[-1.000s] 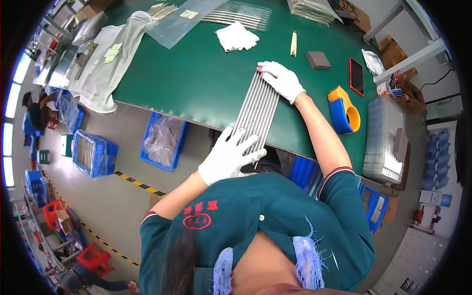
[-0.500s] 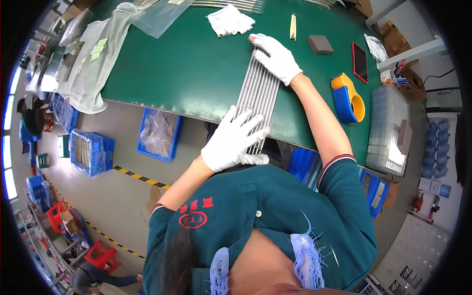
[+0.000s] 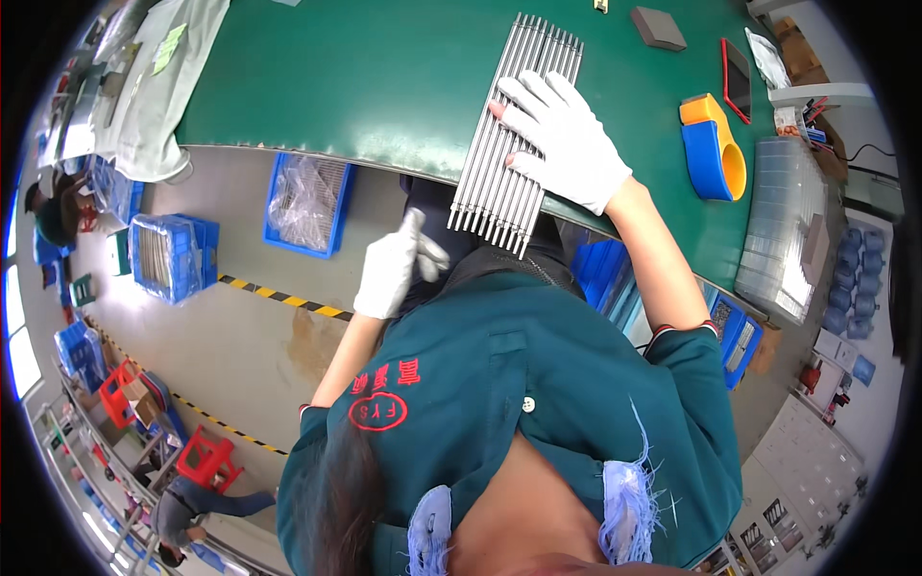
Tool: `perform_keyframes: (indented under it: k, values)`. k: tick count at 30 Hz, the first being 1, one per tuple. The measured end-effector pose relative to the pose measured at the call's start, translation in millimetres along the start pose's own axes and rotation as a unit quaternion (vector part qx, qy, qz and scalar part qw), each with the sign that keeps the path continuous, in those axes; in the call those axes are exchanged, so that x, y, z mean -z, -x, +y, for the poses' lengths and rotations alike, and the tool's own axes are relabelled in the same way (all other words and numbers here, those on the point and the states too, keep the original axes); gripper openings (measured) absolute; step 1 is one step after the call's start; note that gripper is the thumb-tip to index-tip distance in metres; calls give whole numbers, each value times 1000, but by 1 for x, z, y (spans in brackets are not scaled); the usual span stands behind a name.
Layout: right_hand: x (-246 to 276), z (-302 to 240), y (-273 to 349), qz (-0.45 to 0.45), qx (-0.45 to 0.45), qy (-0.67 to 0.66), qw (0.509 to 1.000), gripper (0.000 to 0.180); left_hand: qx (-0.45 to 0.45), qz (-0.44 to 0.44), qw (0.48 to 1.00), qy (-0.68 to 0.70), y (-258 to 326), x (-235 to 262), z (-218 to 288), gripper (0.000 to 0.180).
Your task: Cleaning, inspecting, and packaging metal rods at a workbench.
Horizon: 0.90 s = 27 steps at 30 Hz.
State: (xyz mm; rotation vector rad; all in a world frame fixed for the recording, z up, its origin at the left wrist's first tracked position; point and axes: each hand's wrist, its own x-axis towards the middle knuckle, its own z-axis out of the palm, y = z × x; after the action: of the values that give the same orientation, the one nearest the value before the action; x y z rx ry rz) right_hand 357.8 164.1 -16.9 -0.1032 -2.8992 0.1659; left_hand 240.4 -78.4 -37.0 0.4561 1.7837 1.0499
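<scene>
Green matting covers the long workbench (image 3: 384,86) on a factory floor, where a person in a teal jacket leans over a flat row of slim metal rods (image 3: 514,134). These lie side by side, their long axis running from the far side of the bench toward the person, with the near ends jutting past the bench edge. White-gloved, the right hand (image 3: 562,139) presses flat on the rods with fingers spread, gripping nothing. Below the edge, the left hand (image 3: 394,269), also gloved, hangs loosely curled and empty, just short of the overhanging rod tips and to their left. An orange-and-blue tape dispenser (image 3: 713,146), a phone in a red case (image 3: 737,75) and a grey block (image 3: 659,27) sit to the right; blue crates (image 3: 305,204) stand on the floor.
</scene>
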Motion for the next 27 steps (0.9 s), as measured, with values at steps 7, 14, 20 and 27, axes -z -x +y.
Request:
perform_keyframes:
  k: [7,14,20,27]
  values:
    - [-23,-11,-39,30,41,62,997,52,7,-147,962,231,-6,-21,-27,84]
    - [-43,-23,-75,67,46,57,995,51,83,-198,898,385,3,-19,-5,115]
    - [-31,-21,-61,44,54,63,996,50,85,-260,862,427,0,-19,-6,110]
    - [-20,-10,-37,29,46,75,996,51,85,-261,897,348,-2,-24,2,113]
